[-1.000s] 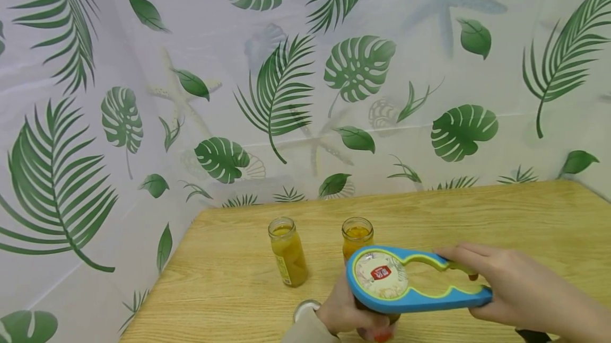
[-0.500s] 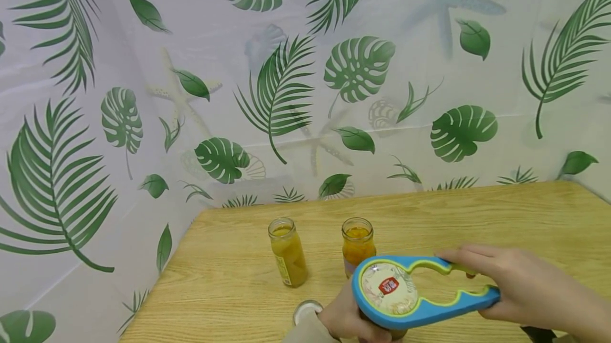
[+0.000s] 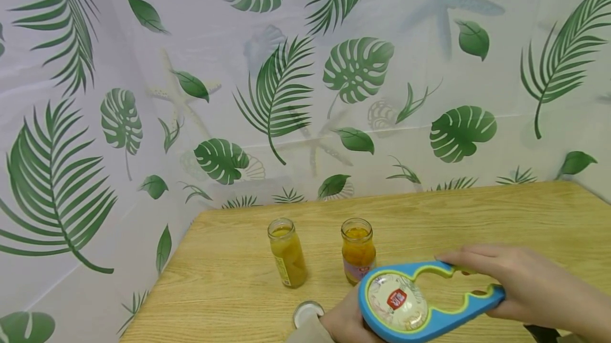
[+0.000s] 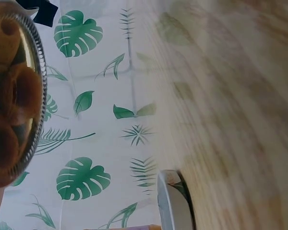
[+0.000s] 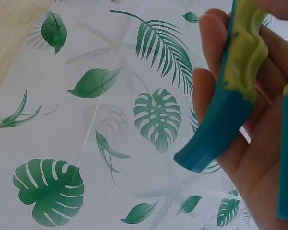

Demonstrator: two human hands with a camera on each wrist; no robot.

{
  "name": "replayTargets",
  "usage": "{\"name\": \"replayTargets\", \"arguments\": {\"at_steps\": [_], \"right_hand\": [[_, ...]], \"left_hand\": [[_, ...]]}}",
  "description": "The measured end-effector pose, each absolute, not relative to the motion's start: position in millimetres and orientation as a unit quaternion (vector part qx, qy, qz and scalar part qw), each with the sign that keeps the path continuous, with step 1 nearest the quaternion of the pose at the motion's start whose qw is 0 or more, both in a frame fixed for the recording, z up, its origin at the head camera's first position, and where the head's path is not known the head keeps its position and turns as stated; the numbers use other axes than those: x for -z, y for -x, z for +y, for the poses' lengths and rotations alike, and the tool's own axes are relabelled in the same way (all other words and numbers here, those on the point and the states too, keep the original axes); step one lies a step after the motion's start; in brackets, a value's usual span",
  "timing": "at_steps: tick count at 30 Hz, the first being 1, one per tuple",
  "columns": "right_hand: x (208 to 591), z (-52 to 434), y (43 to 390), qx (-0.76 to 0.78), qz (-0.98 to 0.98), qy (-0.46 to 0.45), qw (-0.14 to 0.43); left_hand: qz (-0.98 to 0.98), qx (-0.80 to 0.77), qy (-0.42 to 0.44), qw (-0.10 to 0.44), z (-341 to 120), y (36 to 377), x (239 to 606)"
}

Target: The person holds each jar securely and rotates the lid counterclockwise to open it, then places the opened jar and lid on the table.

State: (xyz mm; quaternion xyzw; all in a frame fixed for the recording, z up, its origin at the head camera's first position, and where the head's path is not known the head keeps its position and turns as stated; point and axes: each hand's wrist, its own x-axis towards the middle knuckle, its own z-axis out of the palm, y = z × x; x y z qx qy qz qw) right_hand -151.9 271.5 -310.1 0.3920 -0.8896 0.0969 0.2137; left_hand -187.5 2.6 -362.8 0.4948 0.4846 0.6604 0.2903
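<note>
A blue and green jar opener [image 3: 429,306] has its ring set over the white lid [image 3: 397,301] of a jar that is mostly hidden beneath it. My left hand [image 3: 345,325] grips that jar from the left at the bottom edge of the head view. The left wrist view shows the jar's glass base [image 4: 12,96] with brownish fruit inside. My right hand [image 3: 517,284] squeezes the opener's two handles [image 5: 235,91] together, fingers curled round them.
Two open jars of yellow fruit [image 3: 287,253] [image 3: 358,250] stand behind on the wooden table [image 3: 477,216]. A loose metal lid [image 3: 307,311] [image 4: 175,203] lies left of my left hand. A leaf-print curtain [image 3: 286,94] walls the back and left.
The opener and the jar under it have drifted lower and to the right. The handle end has swung slightly away from me, and my left hand has sunk further out of view.
</note>
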Motion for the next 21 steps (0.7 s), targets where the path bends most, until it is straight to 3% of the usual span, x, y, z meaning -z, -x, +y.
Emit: {"name": "replayTargets", "arguments": {"at_steps": [9, 21], "right_hand": [[307.6, 269.6, 151.6, -0.112, -0.866, -0.427, 0.235], [309.6, 271.6, 151.9, -0.110, -0.865, -0.436, 0.223]], "left_hand": [[0.528, -0.610, -0.502, 0.311, 3.4, 187.4, 368.6], [0.515, -0.610, -0.501, 0.335, 3.8, 181.9, 365.8]]}}
